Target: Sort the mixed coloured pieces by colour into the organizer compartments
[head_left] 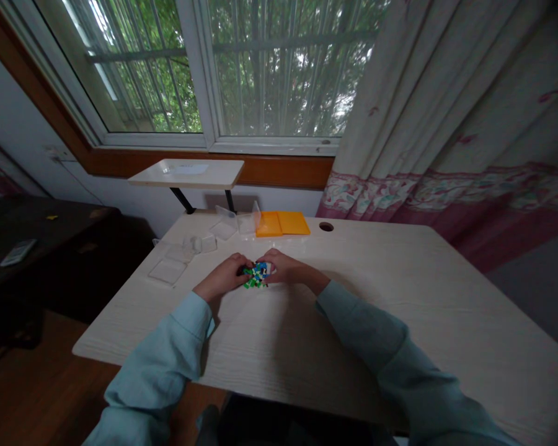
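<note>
A small heap of coloured plastic pieces (255, 275), mostly green, blue and white, lies on the pale wooden table (251, 341). They look like tiny building blocks, though single shapes are too small to make out. My left hand (225, 275) curls round the heap's left side, thumb and fingers against it. From the right, my right hand (283, 267) closes round the other side, its fingers bent over the far edge. Something whitish shows by the right fingers. The fingertips of both hands are partly hidden among the pieces.
Clear plastic boxes and lids (168, 271) lie left of the hands, with more clear boxes (225, 226) behind. An orange plastic case (283, 223) lies flat beyond the hands, left of a round cable hole (326, 227). A raised shelf (190, 173) stands at the back left.
</note>
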Available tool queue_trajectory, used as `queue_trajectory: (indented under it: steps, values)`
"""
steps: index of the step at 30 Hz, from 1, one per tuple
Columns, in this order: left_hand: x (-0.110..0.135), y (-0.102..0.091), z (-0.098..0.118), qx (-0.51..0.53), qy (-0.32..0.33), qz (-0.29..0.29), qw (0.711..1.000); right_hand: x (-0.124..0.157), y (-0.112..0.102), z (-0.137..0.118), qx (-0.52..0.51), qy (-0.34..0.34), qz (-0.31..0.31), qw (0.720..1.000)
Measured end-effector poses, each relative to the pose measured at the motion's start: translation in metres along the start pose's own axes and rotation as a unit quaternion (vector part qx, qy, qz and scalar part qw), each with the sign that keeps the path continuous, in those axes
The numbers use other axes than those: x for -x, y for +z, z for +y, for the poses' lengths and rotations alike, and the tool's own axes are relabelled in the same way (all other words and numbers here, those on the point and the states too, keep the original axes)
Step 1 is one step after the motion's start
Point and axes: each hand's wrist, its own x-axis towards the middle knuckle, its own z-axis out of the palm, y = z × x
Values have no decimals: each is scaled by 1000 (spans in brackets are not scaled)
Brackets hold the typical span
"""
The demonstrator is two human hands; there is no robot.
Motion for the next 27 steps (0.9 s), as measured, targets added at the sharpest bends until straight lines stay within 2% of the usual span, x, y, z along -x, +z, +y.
queue_trajectory:
  steps: [4, 9, 15, 18, 24, 27]
  values:
    - [-2, 1, 3, 7, -16, 6, 1000, -3, 11, 0, 19, -20, 25, 999]
    - [-2, -2, -3, 56, -44, 17, 997, -4, 22, 5, 16, -26, 68, 997]
    - [-1, -2, -8, 133, -78, 17, 988, -7, 27, 7, 6, -2, 92, 996]
    - [0, -4, -5, 136, -80, 7, 988, -7, 20, 3, 7, 21, 87, 996]
    - [-1, -12, -1, 79, -34, 15, 996, -1, -9, -3, 15, 45, 11, 999]
    - [-1, -15, -6, 51, -61, 36, 996, 0, -15, 0, 23, 70, 29, 997]
